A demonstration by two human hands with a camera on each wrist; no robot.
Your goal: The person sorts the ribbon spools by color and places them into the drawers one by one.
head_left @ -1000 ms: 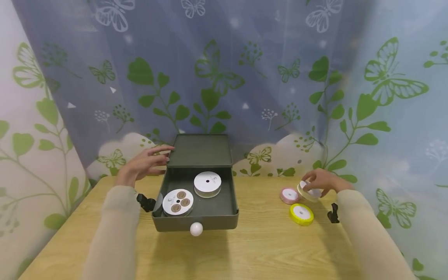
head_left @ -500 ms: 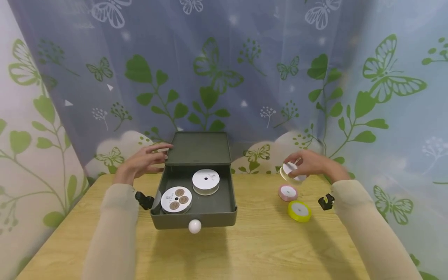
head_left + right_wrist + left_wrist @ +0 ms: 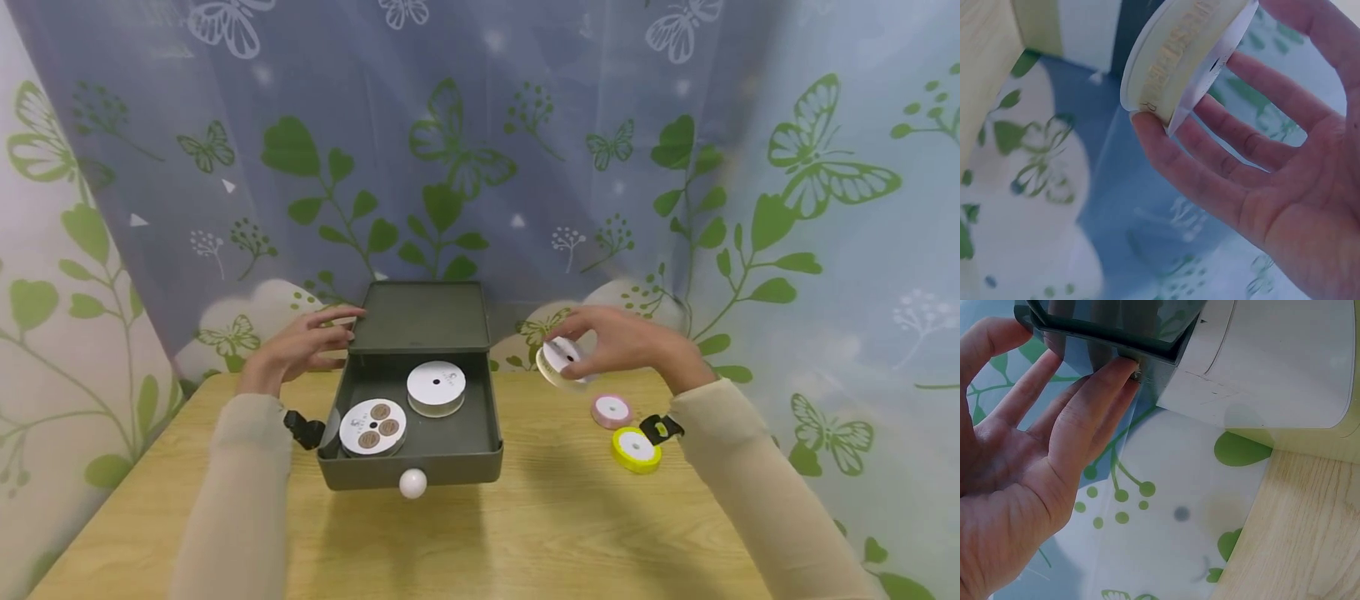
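Note:
In the head view my right hand [image 3: 622, 337] pinches a white-sided ribbon spool [image 3: 562, 360], tilted and raised above the table right of the box. The right wrist view shows cream ribbon with gold lettering on this spool [image 3: 1175, 59], held between thumb and fingers at its rim. My left hand [image 3: 307, 343] touches the left side of the dark green box [image 3: 420, 317] with its fingertips; in the left wrist view the fingers [image 3: 1088, 412] are fairly straight. The box's drawer [image 3: 408, 472] is pulled out. Inside lie a plain white spool [image 3: 435, 385] and a spool with brown round prints [image 3: 372, 427].
A pink ribbon roll [image 3: 611, 410] and a yellow ribbon roll [image 3: 636, 450] lie on the wooden table [image 3: 547, 533] to the right. The drawer's white knob [image 3: 412, 483] juts toward the front. A patterned curtain [image 3: 525, 192] hangs behind the box.
My right hand has lifted the cream ribbon spool from beside the pink and yellow rolls and carried it left toward the box. My left hand has stayed at the box's side.

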